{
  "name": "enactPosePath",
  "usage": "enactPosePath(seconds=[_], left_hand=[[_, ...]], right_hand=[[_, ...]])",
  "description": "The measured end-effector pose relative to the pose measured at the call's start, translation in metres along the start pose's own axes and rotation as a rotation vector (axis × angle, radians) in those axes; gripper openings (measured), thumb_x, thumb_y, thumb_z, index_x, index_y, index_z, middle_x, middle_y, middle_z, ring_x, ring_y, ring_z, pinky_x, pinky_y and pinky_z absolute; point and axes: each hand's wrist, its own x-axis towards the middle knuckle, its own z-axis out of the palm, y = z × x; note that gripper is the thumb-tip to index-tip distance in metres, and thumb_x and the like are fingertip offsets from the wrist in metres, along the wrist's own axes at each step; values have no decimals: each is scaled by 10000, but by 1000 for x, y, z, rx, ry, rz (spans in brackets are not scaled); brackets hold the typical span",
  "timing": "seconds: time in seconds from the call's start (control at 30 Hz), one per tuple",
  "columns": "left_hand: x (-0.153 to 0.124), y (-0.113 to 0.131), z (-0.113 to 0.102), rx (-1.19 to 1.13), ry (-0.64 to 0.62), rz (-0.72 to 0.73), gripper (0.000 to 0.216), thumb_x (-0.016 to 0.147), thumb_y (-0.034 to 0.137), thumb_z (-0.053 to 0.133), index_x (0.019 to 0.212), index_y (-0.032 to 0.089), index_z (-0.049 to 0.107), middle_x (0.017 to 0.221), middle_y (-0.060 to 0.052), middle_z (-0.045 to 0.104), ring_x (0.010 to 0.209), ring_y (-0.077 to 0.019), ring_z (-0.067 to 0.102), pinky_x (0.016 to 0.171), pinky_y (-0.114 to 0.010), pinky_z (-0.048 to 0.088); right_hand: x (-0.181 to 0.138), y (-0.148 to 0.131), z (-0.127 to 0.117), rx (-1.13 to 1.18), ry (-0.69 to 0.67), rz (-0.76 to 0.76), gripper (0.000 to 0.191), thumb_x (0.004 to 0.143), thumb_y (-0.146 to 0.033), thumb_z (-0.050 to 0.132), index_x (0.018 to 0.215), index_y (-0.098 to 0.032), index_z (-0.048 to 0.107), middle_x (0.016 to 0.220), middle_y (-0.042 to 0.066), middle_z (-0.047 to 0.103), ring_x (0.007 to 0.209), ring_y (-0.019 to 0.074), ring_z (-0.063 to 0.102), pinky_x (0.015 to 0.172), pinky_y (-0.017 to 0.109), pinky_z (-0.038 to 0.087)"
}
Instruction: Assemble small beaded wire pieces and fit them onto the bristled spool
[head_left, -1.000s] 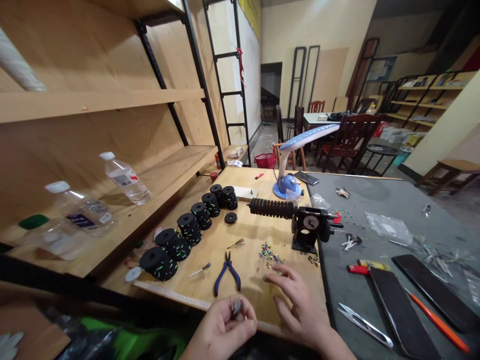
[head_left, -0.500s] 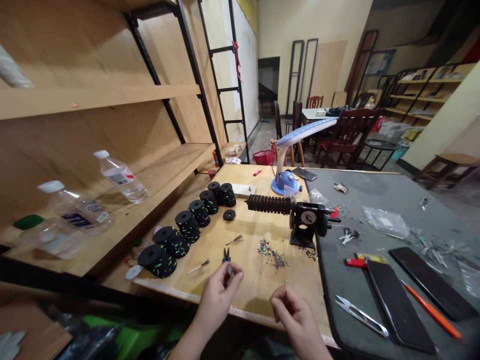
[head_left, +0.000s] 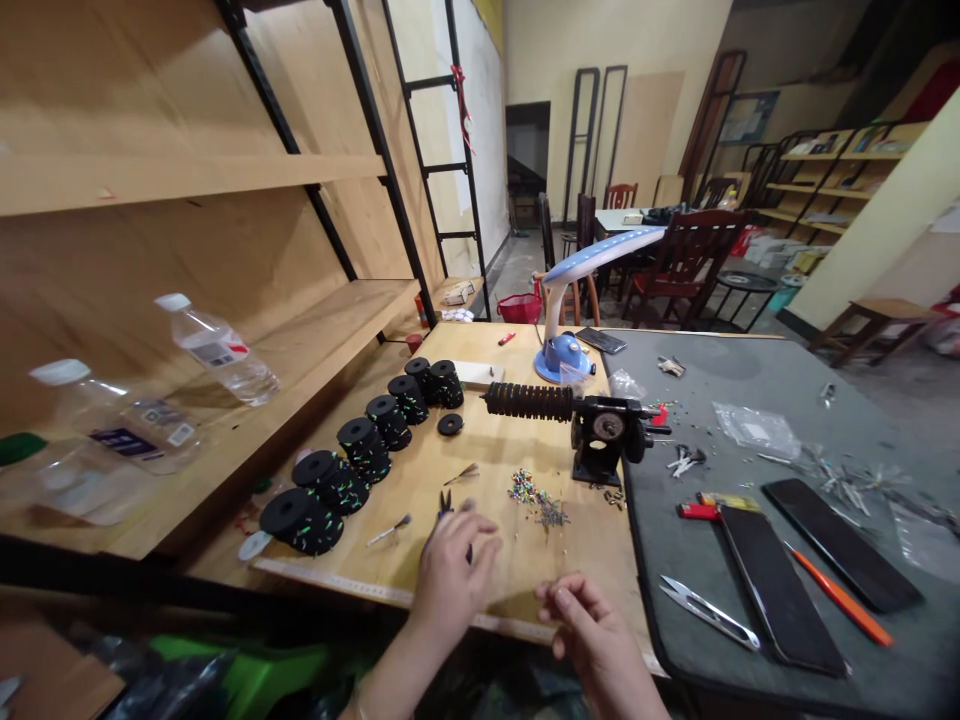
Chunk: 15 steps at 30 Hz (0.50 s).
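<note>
Seen from a head-worn camera, two bare hands work above a light-wood tabletop. The left hand reaches over blue-handled metal pliers, partly covering them. Its fingers are bent downward and lie close together; whether they grip the pliers, or pinch the small dark piece showing between them, cannot be told. The right hand is raised near the table's front edge, thumb and forefinger pressed together in what looks like a precise pinch, suited to something tiny, though nothing can be made out between the tips.

Just beyond the hands lies a loose heap of small multicoloured bead-like pieces, touching a tangle of thin grey metal bits, probably kept central so either hand can reach. Black cylindrical spools with green flecks stand in a row at left, apparently lined up to leave the middle free. A blue-and-white desk lamp arches behind a black metal device with a ribbed shaft, presumably for light. Silver metal snips rest on the dark grey surface at right, seemingly within arm's reach.
</note>
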Motion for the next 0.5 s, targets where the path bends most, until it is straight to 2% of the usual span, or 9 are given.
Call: enactPosePath(seconds=[0.07,0.1,0.23,0.37,0.43,0.5], left_hand=[[-15,17,12,-318,-178,-147,155,810,309,620,875,179,673,859,-74,670,729,-212,612,662,-303,486],[-22,24,20,-476,-237,-220,189,807,330,633,901,170,669,863,-73,671,705,-194,615,634,-278,487],[-36,33,48,-811,-191,-369,217,759,359,698,792,148,660,775,-44,656,667,-155,598,602,-229,483],[-36,31,59,-897,-211,-449,258,715,396,733,721,156,640,683,-12,632,602,-148,571,536,-227,472],[-34,30,58,-844,-206,-400,237,725,377,728,711,153,651,703,-25,655,655,-162,594,601,-237,478],[-32,30,56,-781,-203,-331,217,757,359,701,722,148,664,768,-52,691,753,-184,618,700,-249,472]], right_hand=[[1,2,-2,-28,11,-27,365,602,-473,833,696,-177,641,776,29,688,631,137,592,421,165,402],[2,3,-3,-63,1,-34,372,604,-488,826,692,-175,646,732,14,669,589,125,572,425,173,410],[1,8,-7,-241,-5,-85,424,632,-567,772,694,-167,646,605,-29,601,462,94,503,457,214,438],[-6,6,-14,-464,0,-211,418,751,-596,646,745,-178,659,632,10,641,529,157,584,513,262,485],[-8,-2,-30,-701,-9,-369,337,848,-508,567,858,-193,686,772,61,703,697,217,652,634,313,529],[-9,-15,-59,-1035,30,-606,252,876,-389,556,1019,-216,671,1004,100,707,938,270,637,816,387,515]])
